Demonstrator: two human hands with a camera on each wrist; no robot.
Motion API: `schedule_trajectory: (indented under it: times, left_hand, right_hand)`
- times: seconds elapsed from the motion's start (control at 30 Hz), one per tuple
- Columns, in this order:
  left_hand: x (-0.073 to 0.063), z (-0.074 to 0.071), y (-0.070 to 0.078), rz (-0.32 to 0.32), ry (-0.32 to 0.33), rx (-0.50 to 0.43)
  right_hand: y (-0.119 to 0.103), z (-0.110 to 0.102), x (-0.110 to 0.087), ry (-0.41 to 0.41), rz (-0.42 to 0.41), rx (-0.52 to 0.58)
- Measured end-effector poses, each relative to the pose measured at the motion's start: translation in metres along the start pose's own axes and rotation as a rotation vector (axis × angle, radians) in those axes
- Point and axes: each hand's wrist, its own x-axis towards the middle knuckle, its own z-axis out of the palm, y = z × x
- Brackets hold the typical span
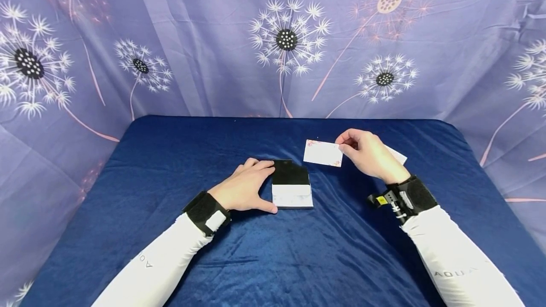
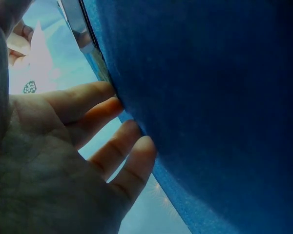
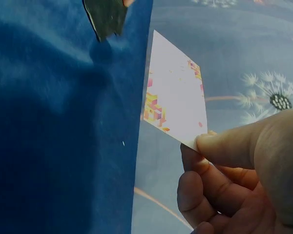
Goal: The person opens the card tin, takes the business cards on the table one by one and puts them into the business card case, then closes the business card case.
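My right hand (image 1: 370,155) pinches a white card (image 1: 323,153) with pink floral-looking corners by its right end, thumb against fingertips. In the right wrist view the card's coloured corner patterns (image 3: 155,111) show pink, orange and yellow. A small card case (image 1: 292,196), black in its far part and silvery white in its near part, lies on the blue cloth. My left hand (image 1: 244,185) rests at the case's left side, fingers extended, index fingertip at the far left corner and thumb tip at the near left corner. The left wrist view shows the fingers (image 2: 115,148) nearly straight.
Another white card (image 1: 396,155) lies on the cloth, partly hidden behind my right hand. A dark blue velvety cloth (image 1: 239,259) covers the table. Behind it hangs a lilac curtain (image 1: 213,51) with dandelion prints. Both wrists carry black straps (image 1: 414,195).
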Motion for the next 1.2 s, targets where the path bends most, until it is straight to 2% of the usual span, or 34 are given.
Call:
schedule_trajectory:
  times: [0.37,0.63,0.93,1.2]
  left_hand:
    - [0.0,-0.001,0.001,-0.004,-0.01,-0.002]
    - [0.001,0.0,0.0,-0.009,-0.01,-0.002]
    - [0.001,0.001,0.0,-0.017,-0.008,-0.003]
    - [0.002,0.001,0.0,0.0,0.006,-0.004]
  right_hand:
    - [-0.011,0.023,0.002,-0.063,-0.025,0.013]
    - [-0.022,0.038,0.001,-0.087,-0.081,0.033]
    - [-0.034,0.049,0.001,-0.087,-0.105,0.057]
    - [-0.039,0.056,0.001,-0.106,-0.117,0.074]
